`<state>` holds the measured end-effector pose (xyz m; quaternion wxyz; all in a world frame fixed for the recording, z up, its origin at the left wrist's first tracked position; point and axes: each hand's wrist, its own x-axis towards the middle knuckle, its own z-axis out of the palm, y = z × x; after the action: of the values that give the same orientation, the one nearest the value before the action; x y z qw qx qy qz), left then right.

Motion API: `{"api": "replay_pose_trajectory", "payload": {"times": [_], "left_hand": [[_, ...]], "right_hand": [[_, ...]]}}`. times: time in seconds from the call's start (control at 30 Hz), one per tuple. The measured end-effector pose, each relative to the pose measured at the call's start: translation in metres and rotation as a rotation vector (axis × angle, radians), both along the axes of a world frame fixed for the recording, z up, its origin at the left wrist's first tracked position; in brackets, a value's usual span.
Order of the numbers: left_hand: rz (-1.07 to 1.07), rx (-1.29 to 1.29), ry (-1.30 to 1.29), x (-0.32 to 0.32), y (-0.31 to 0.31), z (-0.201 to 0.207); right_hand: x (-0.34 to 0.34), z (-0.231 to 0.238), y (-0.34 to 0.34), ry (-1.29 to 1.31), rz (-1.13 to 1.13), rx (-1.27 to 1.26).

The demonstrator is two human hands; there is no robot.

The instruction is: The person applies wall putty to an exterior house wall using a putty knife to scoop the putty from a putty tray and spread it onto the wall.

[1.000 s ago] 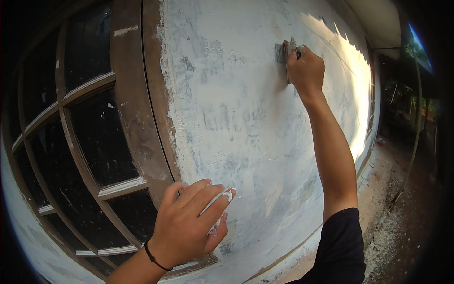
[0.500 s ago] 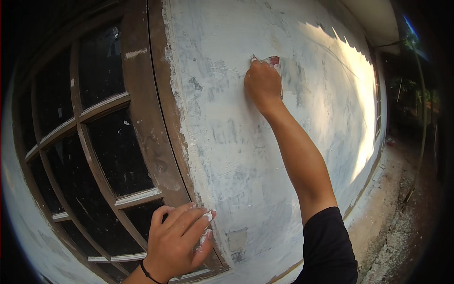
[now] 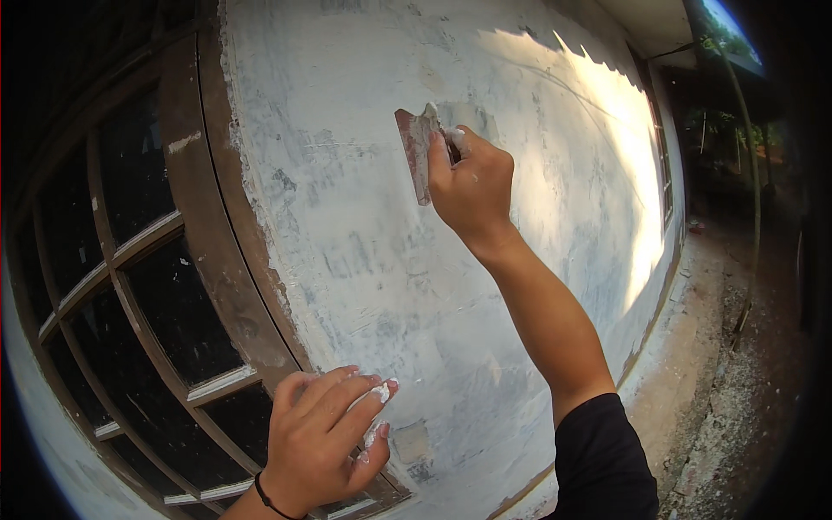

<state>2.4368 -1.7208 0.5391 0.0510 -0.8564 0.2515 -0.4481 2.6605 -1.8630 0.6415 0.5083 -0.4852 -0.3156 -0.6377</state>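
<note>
and there's the right hand [image 3: 477,178], high on the patchy white-and-grey wall [image 3: 373,295], fingers closed firmly around a broad scraper [image 3: 413,149]! the blade stands nearly upright to the left of the knuckles, reddish at its outer side and smeared pale, up against the wall or so close that no gap shows. behind it, just right of the knuckles' top, sits a greyer patch [image 3: 464,113].

down below, the left hand [image 3: 321,433] is in front of the window's lower corner, back of the hand to us, fingers bent and slightly spread, white paste [image 3: 379,394] caked along the fingertips. is it gripping something under there? can't tell, the palm is hidden. a black band [image 3: 270,498] circles that wrist; a black sleeve [image 3: 604,459] covers the right upper arm.

over on the left, the brown window frame [image 3: 230,286] and its dark panes [image 3: 182,312]; off to the right, a blazing sunlit patch [image 3: 624,156] on the wall, and beyond it, rough ground [image 3: 715,407].
</note>
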Motion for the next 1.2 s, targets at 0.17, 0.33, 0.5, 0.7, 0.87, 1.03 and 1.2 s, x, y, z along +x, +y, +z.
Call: {"api": "replay_pose_trajectory", "payload": {"times": [0.17,0.33,0.5,0.7,0.87,1.03,1.2], "left_hand": [[0.000,0.001,-0.004,0.017,-0.004,0.004],[-0.006,-0.037,-0.062,0.035,0.004,0.010],[-0.052,-0.184,-0.047,0.034,0.014,0.008],[0.068,-0.351,-0.070,-0.040,0.047,-0.011],[0.204,-0.675,-0.224,-0.189,0.058,-0.080],[0.463,-0.963,-0.287,-0.377,0.071,-0.173],[0.753,-1.129,-0.510,-0.499,0.072,-0.272]], "right_hand": [[0.029,-0.009,-0.075,0.332,0.448,0.087],[0.032,-0.027,-0.078,0.409,0.903,0.019],[0.011,-0.051,-0.048,0.523,1.165,-0.087],[-0.035,-0.090,0.032,0.681,1.631,-0.304],[-0.171,-0.156,0.130,0.881,2.022,-0.526],[-0.347,-0.256,0.222,1.162,2.398,-0.735],[-0.463,-0.341,0.303,1.406,2.503,-1.071]]}}
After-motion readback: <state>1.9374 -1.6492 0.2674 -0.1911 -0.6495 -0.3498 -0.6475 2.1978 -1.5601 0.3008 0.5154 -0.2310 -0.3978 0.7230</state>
